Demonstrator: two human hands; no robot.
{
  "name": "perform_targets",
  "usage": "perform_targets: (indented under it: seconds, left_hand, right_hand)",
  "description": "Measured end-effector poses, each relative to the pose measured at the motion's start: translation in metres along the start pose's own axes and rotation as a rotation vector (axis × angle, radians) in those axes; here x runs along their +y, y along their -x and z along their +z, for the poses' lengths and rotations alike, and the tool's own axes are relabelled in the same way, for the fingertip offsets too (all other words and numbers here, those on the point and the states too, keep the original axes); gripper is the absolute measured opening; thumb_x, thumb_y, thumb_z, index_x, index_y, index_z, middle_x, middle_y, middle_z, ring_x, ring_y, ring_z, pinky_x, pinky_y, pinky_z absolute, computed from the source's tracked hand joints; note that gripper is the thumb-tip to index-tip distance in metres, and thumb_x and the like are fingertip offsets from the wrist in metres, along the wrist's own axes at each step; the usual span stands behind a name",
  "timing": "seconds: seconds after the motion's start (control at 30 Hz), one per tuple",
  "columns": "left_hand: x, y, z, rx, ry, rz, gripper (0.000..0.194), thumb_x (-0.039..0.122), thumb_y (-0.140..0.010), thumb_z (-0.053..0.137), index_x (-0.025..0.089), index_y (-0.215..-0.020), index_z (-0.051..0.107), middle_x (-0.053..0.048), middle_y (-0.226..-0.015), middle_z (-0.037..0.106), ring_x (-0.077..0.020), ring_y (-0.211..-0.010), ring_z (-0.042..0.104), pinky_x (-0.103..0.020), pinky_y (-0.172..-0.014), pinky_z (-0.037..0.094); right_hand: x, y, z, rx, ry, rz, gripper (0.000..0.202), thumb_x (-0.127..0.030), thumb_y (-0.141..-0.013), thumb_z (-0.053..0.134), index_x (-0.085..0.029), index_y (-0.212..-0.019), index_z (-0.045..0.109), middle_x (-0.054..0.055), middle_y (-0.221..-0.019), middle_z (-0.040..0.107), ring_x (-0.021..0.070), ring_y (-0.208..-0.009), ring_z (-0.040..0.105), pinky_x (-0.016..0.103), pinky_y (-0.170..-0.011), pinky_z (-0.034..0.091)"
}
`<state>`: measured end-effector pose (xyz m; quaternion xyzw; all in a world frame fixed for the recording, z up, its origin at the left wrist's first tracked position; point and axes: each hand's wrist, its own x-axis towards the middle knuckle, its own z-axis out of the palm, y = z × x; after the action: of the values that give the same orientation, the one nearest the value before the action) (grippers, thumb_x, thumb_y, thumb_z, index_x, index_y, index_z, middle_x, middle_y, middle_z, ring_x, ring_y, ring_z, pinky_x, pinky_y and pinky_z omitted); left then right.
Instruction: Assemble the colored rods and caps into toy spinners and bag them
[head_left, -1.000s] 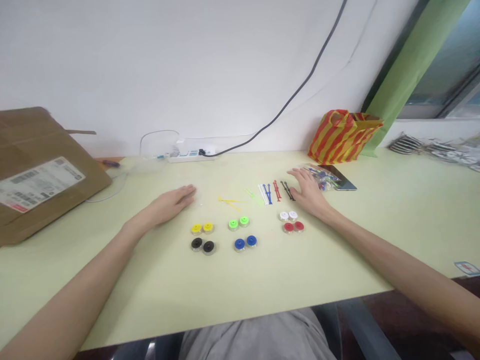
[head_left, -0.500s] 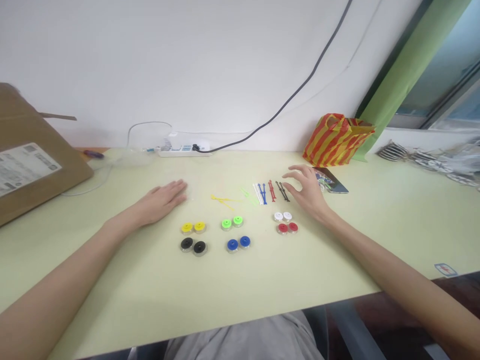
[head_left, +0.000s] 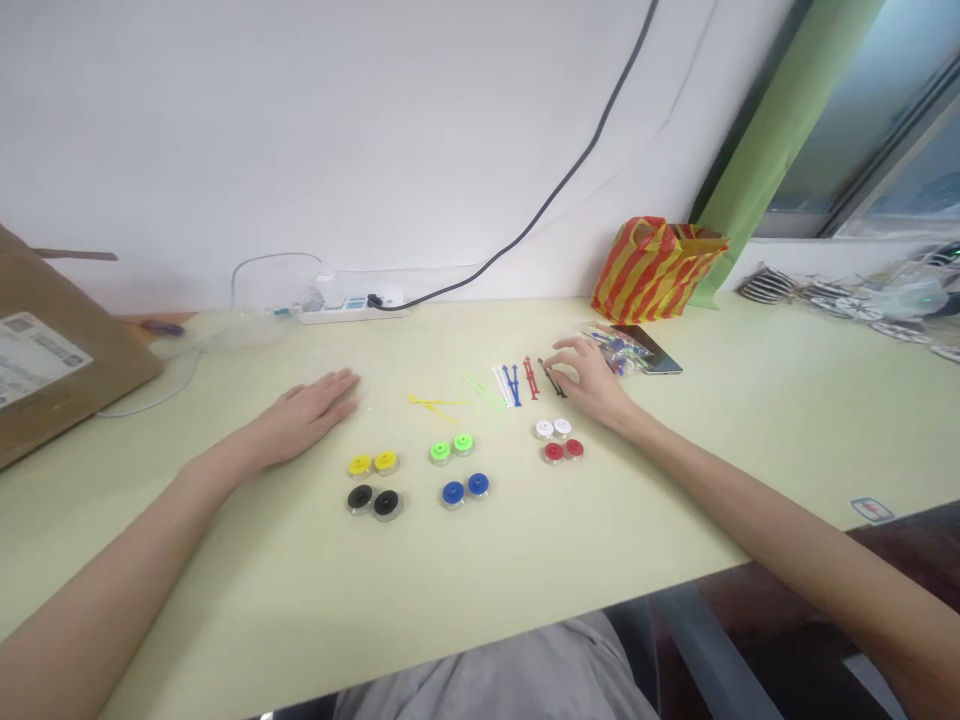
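Observation:
My left hand lies flat on the table, fingers stretched out, to the left of a pair of thin yellow arrow-like strips. My right hand hovers at the thin black arrow-like strips, partly covering them, with its curled fingers and thumb slightly apart. Left of it lie similar red strips, blue strips, white strips and light green strips. Nearer me sit pairs of round discs: yellow, black, green, blue, white and red.
Behind my right hand, a clear bag of small colourful parts rests by a dark flat tablet-like device. A striped bag stands at the wall. A power strip lies at the back; a cardboard box occupies the left.
My right hand has moved in closer to the black strips, and its thumb and fingers have drawn nearer together. My left hand stays flat. The view has shifted slightly.

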<state>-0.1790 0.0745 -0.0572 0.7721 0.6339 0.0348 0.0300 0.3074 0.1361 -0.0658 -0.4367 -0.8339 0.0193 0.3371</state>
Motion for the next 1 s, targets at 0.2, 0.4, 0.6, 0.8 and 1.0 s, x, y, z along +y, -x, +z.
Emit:
perform_targets:
  seconds: [0.2, 0.4, 0.6, 0.8, 1.0]
  left_hand:
    - [0.004, -0.001, -0.004, -0.011, -0.012, -0.023, 0.076, 0.068, -0.099, 0.018, 0.025, -0.162, 0.028, 0.0, -0.168, 0.024, -0.0267, -0.155, 0.025, -0.048, -0.125, 0.022]
    - [0.004, -0.001, -0.006, 0.01, -0.006, -0.005, 0.077, 0.068, -0.099, 0.019, 0.023, -0.161, 0.03, -0.002, -0.167, 0.028, -0.0276, -0.154, 0.028, -0.048, -0.125, 0.023]
    - [0.006, 0.0, -0.007, 0.005, -0.001, -0.004, 0.077, 0.067, -0.099, 0.021, 0.022, -0.161, 0.031, -0.005, -0.167, 0.029, -0.0295, -0.154, 0.029, -0.05, -0.125, 0.024]
    - [0.008, 0.0, -0.009, 0.004, -0.01, 0.007, 0.077, 0.066, -0.099, 0.022, 0.022, -0.161, 0.03, -0.005, -0.167, 0.028, -0.0288, -0.154, 0.028, -0.049, -0.124, 0.026]
    - [0.012, 0.004, -0.011, -0.015, -0.003, -0.003, 0.075, 0.066, -0.1, 0.02, 0.022, -0.161, 0.029, -0.006, -0.168, 0.025, -0.0282, -0.155, 0.025, -0.05, -0.125, 0.023]
  right_hand:
    - [-0.002, -0.004, -0.007, 0.013, -0.019, 0.013, 0.025, -0.022, -0.094, 0.052, -0.022, -0.105, 0.074, 0.013, -0.127, 0.06, 0.0319, -0.125, 0.051, 0.051, -0.107, 0.04]
    - [-0.023, -0.007, -0.046, -0.363, -0.321, -0.019, 0.024, -0.036, -0.094, 0.059, -0.02, -0.109, 0.069, 0.004, -0.084, 0.068, 0.0184, -0.074, 0.059, 0.031, -0.068, 0.045]
    - [-0.041, -0.006, -0.074, -0.731, -0.478, 0.015, 0.03, -0.047, -0.085, 0.071, -0.017, -0.09, 0.072, 0.003, -0.078, 0.068, 0.0155, -0.07, 0.057, 0.027, -0.062, 0.041]
    - [-0.036, -0.006, -0.074, -0.815, -0.408, 0.021, 0.023, -0.04, -0.085, 0.068, -0.017, -0.085, 0.07, 0.004, -0.082, 0.068, 0.0164, -0.073, 0.057, 0.029, -0.067, 0.043]
    - [-0.035, -0.004, -0.079, -0.809, -0.299, 0.048, 0.019, -0.036, -0.085, 0.065, -0.018, -0.08, 0.059, 0.002, -0.077, 0.061, 0.0142, -0.068, 0.052, 0.027, -0.061, 0.039]
